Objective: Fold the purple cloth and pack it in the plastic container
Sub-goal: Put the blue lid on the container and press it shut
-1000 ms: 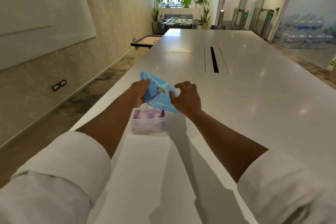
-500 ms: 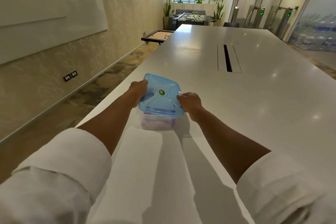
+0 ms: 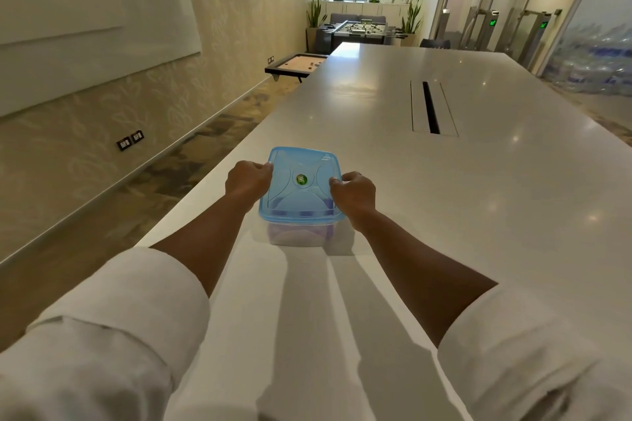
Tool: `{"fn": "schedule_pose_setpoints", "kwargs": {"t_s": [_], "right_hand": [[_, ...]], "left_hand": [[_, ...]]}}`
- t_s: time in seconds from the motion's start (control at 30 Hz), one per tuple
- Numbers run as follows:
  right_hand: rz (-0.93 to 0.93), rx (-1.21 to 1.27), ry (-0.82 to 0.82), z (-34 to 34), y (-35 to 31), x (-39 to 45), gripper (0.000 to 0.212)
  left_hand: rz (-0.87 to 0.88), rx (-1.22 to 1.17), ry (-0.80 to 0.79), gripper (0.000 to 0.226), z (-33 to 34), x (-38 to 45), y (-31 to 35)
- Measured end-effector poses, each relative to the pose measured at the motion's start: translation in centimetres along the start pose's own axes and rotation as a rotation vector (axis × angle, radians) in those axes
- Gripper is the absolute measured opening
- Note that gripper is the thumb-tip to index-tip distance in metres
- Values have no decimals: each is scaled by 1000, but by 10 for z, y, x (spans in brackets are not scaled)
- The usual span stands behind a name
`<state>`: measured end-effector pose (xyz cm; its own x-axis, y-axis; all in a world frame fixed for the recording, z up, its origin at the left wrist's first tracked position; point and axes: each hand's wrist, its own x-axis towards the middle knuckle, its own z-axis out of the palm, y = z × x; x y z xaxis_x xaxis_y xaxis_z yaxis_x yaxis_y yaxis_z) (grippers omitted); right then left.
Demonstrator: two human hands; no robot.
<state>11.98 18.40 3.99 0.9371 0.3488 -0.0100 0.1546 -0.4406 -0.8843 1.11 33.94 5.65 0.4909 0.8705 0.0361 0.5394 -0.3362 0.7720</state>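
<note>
1. Left hand [image 3: 247,179] and right hand [image 3: 355,190] are gripping opposite edges of the translucent blue plastic lid [image 3: 300,188], fingers curled shut, seating it squarely.
2. Folded purple cloth [image 3: 294,234] is sitting inside the clear plastic container [image 3: 297,238] on the white table [image 3: 444,181].

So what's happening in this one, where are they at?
A person is closing up a clear plastic container on the white table. The left hand and right hand grip opposite edges of the blue lid, which sits on top of the container. The purple cloth shows faintly through the wall, already inside. Whether the lid is fully snapped shut cannot be told.
</note>
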Motion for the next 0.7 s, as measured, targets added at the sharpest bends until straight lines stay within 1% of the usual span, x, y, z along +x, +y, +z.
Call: {"fn": "schedule_pose_setpoints", "kwargs": {"t_s": [0.07, 0.17, 0.27, 0.5, 0.6, 0.7], "right_hand": [[-6, -9, 10, 3, 0, -1, 42], [2, -24, 5, 5, 1, -3, 44], [1, -37, 6, 7, 2, -3, 44], [82, -47, -53, 10, 0, -3, 47], [48, -52, -109, 12, 1, -3, 45], [79, -25, -99, 14, 3, -1, 46]], "left_hand": [[-3, -60, 17, 40, 1, 0, 0], [-8, -59, 30, 38, 3, -1, -2], [-39, -84, 22, 41, 6, -1, -4], [-93, -84, -58, 43, 14, 0, -8], [-145, -138, -105, 52, 16, 0, -8], [-183, -206, -138, 54, 18, 1, -8]]}}
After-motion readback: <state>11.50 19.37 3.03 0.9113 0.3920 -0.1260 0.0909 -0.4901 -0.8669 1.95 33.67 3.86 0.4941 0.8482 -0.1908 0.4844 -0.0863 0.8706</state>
